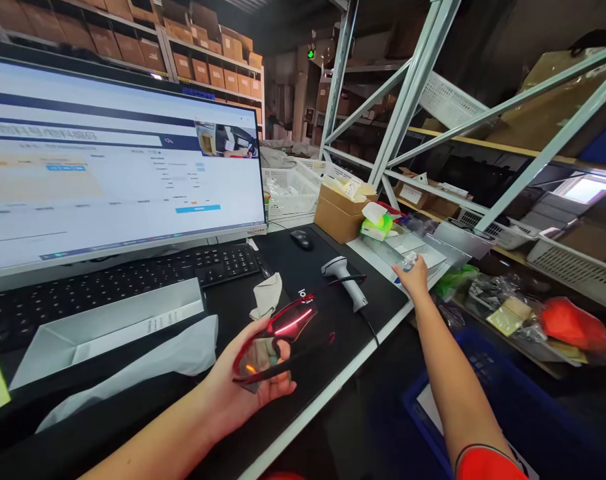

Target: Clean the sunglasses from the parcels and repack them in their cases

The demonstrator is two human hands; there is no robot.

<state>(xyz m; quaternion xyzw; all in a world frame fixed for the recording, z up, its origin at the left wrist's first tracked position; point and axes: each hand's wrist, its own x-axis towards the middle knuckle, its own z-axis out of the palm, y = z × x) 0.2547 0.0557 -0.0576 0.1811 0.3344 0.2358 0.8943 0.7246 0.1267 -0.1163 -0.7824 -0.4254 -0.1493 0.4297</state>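
My left hand (pixel 227 390) is closed around a pair of glasses (pixel 297 323) with a glossy red frame, clear-looking lenses and dark temples. It holds them above the black desk mat, temples unfolded toward the right. At the right end of the desk, my right hand (pixel 415 279) is stretched out with its fingers closed at a small, clear whitish item (pixel 409 261), too small to name. Between the hands a grey-white barcode scanner (pixel 347 283) lies on the mat. A crumpled white paper piece (pixel 266 295) sits just behind the glasses.
A monitor (pixel 133 167) and black keyboard (pixel 227 262) stand at the left, before them an open white box (pixel 107 330) and a white sleeve (pixel 147 363). A mouse (pixel 301 239), cardboard box (pixel 340 212) and tissue pack (pixel 377 225) are farther back. Metal shelving (pixel 407 113) rises right.
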